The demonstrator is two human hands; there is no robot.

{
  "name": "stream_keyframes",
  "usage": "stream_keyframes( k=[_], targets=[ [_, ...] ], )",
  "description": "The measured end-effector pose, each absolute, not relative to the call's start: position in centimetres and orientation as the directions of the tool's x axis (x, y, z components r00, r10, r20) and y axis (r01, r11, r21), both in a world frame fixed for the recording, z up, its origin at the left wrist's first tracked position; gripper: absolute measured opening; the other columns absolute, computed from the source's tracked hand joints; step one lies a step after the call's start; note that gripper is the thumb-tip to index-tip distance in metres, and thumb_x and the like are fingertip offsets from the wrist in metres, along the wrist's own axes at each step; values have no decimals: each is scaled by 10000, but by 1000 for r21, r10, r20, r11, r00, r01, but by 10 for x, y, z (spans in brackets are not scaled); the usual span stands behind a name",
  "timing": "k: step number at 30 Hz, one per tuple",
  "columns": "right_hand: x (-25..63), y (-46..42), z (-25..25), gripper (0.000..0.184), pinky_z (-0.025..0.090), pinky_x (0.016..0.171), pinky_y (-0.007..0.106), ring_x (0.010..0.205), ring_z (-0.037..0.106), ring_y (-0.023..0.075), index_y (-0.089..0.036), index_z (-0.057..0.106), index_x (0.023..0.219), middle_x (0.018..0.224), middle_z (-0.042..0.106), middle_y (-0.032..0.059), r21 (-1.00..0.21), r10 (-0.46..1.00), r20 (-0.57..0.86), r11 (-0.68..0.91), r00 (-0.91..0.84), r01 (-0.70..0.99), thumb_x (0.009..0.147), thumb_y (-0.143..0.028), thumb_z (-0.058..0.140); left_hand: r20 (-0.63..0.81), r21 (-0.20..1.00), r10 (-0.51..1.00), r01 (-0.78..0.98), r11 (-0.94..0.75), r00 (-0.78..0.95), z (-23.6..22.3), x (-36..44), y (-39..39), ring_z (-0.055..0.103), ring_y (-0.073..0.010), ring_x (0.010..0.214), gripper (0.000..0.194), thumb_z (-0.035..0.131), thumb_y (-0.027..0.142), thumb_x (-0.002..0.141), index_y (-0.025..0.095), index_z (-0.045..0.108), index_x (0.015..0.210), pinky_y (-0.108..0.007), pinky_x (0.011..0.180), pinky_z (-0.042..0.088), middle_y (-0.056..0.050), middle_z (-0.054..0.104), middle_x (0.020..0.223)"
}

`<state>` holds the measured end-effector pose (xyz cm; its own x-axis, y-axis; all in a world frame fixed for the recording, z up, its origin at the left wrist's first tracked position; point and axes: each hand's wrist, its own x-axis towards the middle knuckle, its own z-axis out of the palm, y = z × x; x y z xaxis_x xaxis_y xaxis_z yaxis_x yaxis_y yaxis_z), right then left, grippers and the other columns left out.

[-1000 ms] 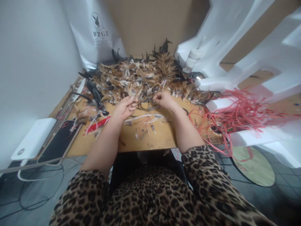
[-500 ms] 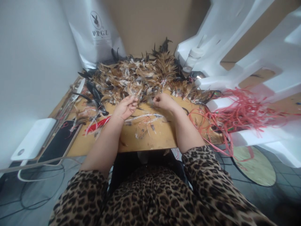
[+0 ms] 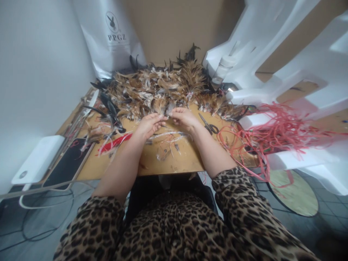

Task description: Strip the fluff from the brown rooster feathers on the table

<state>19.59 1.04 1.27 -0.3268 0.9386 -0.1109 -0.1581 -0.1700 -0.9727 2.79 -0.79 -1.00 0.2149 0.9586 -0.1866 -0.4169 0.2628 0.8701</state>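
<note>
Pinching feathers (image 3: 158, 106), seemingly, fingers (image 3: 155, 116) well inside table edge (image 3: 174, 171)

Bag (image 3: 123, 56), pale, at far left corner of worktop (image 3: 174, 165): black capitals "PPGZ" (image 3: 116, 37); above, rabbit-head emblem (image 3: 112, 21) in oval, small circled mark (image 3: 120, 31) at lower right; finer print beneath, illegible.

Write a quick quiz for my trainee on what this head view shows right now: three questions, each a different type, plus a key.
1. Multiple choice: what lies beside the right forearm?
A) White charger
B) Scissors
C) Printed bag

2. True or false: the large feather pile lies beyond the left hand and right hand.

3. Fill in: the left hand's fingers pinch a small tuft of ____.

Key: 1. B; 2. True; 3. feathers.
</note>
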Motion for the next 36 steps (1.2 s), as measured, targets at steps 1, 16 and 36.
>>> stream_keyframes(
  k=[1,16,36],
  targets=[
    [194,10,12,327,256,366,145,399,385,29,-142,532,642,459,482,-64,-976,942,-104,-158,-320,-147,513,-326,769,-180,877,959,-406,258,220,-10,28,-8,629,-79,556,143,683,160,696,88,605,792,-123,425,431,-75,695,780],
    [185,8,5,307,237,406,172,406,347,37,-153,528,636,437,449,-77,-996,970,-39,-58,-240,-73,535,-365,725,-161,921,965,-321,222,207,-12,33,-10,605,-60,529,169,705,199,675,81,614,755,-119,438,408,-75,690,728],
    [187,10,3,294,312,485,192,478,390,57,-143,591,689,501,487,-56,-998,968,54,58,-247,7,575,-395,692,-70,985,988,-145,91,140,-13,35,-10,586,-66,521,191,724,250,624,89,652,696,-152,472,427,-84,688,723]
  ],
)
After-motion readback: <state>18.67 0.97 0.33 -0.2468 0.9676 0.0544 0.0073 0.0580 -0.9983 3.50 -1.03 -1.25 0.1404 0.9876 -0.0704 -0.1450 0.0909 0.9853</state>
